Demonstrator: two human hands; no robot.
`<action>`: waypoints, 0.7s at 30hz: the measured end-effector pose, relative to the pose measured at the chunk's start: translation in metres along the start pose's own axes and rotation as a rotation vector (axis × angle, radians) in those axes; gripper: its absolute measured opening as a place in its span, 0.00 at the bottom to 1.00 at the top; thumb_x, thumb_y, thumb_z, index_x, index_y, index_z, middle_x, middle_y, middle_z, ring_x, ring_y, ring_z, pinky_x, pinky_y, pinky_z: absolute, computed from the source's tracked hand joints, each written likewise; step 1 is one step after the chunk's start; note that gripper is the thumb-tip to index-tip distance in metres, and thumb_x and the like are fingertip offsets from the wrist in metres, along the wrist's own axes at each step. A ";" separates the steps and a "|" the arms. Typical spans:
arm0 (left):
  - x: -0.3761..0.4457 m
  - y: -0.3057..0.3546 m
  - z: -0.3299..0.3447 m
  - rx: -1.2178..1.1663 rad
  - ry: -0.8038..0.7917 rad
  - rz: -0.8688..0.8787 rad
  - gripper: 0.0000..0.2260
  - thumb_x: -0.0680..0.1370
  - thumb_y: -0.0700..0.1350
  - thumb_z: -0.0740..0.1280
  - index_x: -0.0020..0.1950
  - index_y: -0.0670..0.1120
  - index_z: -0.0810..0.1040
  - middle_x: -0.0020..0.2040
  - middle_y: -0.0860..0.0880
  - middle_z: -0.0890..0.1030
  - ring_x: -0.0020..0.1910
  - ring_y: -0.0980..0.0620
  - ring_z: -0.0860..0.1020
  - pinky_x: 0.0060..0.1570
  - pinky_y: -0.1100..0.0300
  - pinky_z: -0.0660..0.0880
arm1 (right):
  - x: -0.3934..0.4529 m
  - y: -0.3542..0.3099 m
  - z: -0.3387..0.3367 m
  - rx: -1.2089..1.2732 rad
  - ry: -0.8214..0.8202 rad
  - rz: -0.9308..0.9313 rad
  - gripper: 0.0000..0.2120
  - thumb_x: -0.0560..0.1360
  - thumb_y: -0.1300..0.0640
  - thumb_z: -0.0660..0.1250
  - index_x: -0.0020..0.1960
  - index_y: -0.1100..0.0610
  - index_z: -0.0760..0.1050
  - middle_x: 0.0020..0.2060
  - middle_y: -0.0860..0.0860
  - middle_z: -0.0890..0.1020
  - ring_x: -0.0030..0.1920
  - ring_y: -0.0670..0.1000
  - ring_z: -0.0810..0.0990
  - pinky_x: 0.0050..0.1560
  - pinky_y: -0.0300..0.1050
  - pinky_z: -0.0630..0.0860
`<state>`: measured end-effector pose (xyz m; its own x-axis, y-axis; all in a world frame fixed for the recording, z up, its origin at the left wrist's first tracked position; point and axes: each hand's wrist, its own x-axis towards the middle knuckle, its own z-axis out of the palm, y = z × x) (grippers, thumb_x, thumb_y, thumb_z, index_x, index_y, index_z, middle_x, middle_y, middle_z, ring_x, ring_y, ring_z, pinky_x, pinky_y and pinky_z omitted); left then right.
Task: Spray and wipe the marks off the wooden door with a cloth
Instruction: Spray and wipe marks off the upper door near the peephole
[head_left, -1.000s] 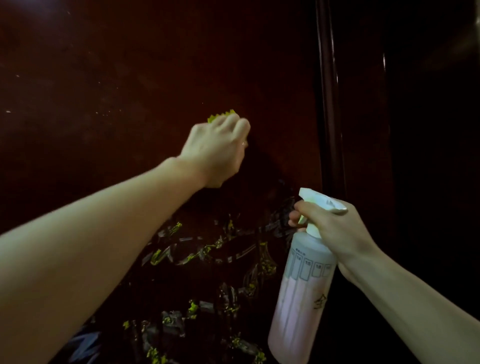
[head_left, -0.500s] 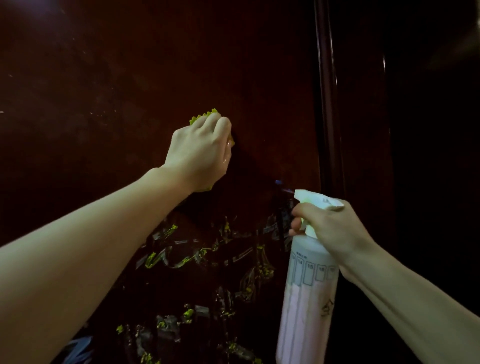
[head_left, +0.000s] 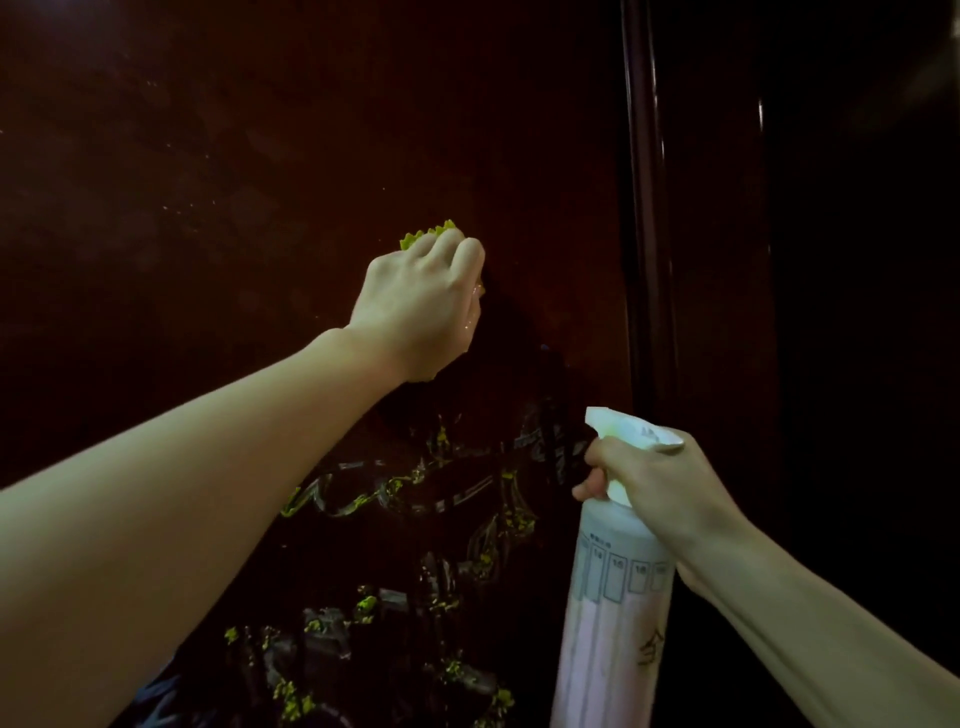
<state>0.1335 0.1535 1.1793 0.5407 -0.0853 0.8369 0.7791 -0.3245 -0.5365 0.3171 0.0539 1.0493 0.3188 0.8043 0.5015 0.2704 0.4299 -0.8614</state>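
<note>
- The left hand is clenched round a yellow-green cloth at the frame's centre, pressing it flat against the dark wooden door; only a frilled edge shows above the knuckles.
- The cloth looks soft and limp — best bunched in the fist, so the palm drives it.
- The right hand, lower right, grasps the neck of a pale spray bottle, fingers at the trigger.
- The bottle is probably light plastic, slippery if wet.
- Yellow-and-grey marks remain low on the door — below the cloth.

head-worn view, facing door, close
</note>
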 end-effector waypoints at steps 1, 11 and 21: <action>0.004 0.004 0.002 -0.009 0.001 -0.009 0.09 0.79 0.45 0.60 0.54 0.41 0.71 0.49 0.45 0.76 0.45 0.45 0.76 0.33 0.55 0.66 | -0.001 -0.001 -0.001 0.029 -0.021 -0.003 0.12 0.72 0.60 0.67 0.29 0.59 0.79 0.31 0.54 0.84 0.41 0.54 0.84 0.49 0.47 0.78; -0.038 0.090 0.024 -0.108 -0.265 0.418 0.09 0.75 0.44 0.63 0.54 0.44 0.74 0.49 0.47 0.77 0.45 0.48 0.76 0.38 0.56 0.71 | 0.001 0.005 -0.004 0.110 0.033 0.052 0.04 0.72 0.61 0.68 0.39 0.54 0.78 0.29 0.54 0.82 0.34 0.53 0.83 0.37 0.46 0.77; 0.009 0.039 0.010 -0.046 -0.098 0.033 0.10 0.79 0.44 0.60 0.59 0.44 0.71 0.54 0.46 0.76 0.53 0.46 0.75 0.47 0.53 0.73 | 0.000 0.006 -0.002 0.178 -0.032 0.013 0.04 0.73 0.61 0.69 0.40 0.61 0.80 0.33 0.54 0.83 0.35 0.51 0.83 0.36 0.40 0.78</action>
<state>0.1722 0.1497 1.1649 0.5964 -0.0047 0.8027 0.7459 -0.3664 -0.5563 0.3206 0.0554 1.0437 0.2912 0.8216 0.4900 0.1006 0.4831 -0.8698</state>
